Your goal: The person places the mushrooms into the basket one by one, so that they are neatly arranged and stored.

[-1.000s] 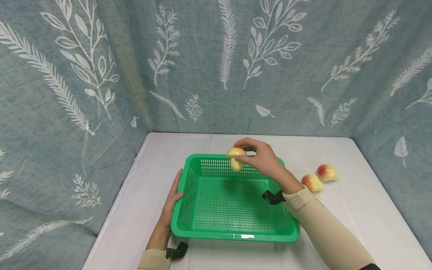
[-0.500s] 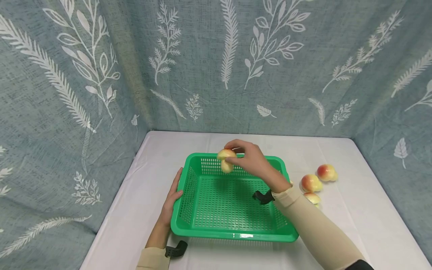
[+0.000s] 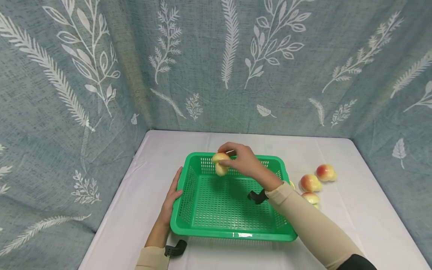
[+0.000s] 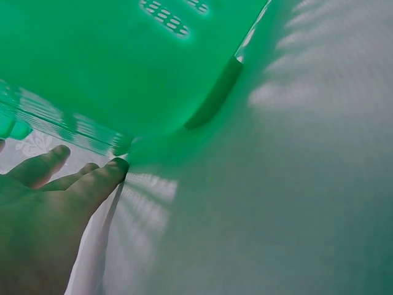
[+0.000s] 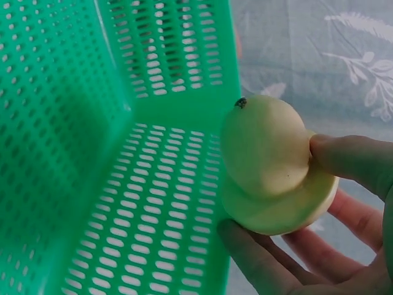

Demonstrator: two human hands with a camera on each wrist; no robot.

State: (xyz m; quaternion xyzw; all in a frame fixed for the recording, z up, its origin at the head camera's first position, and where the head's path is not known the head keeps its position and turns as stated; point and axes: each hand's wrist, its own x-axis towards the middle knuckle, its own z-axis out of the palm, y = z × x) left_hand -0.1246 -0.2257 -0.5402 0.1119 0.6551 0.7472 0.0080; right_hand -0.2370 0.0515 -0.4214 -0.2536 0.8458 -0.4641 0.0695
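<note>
The right hand [image 3: 244,161] pinches a toy mushroom [image 5: 264,150], thumb on one side and bent fingers round the other, closed only as far as its width. The thumb sits where stem meets cap, probably because that narrow join gives the best purchase. The mushroom hangs above the basket [image 3: 216,234], near its far wall; whether it touches that wall I cannot tell.

To its left, the left hand [image 3: 170,202] holds the basket's side: thumb over the rim, fingers nearly straight along the outside, a loose clasp. It seems placed there to steady the basket, keeping out of the right hand's path.

Right of the right forearm lie more mushrooms [image 3: 310,183], grouped close together, seemingly to be within that hand's easy reach. The sleeve partly covers them, so I cannot count them surely. A white cloth [image 3: 364,202] spreads under everything; beyond both hands hangs a leaf-patterned curtain [image 3: 209,75].
</note>
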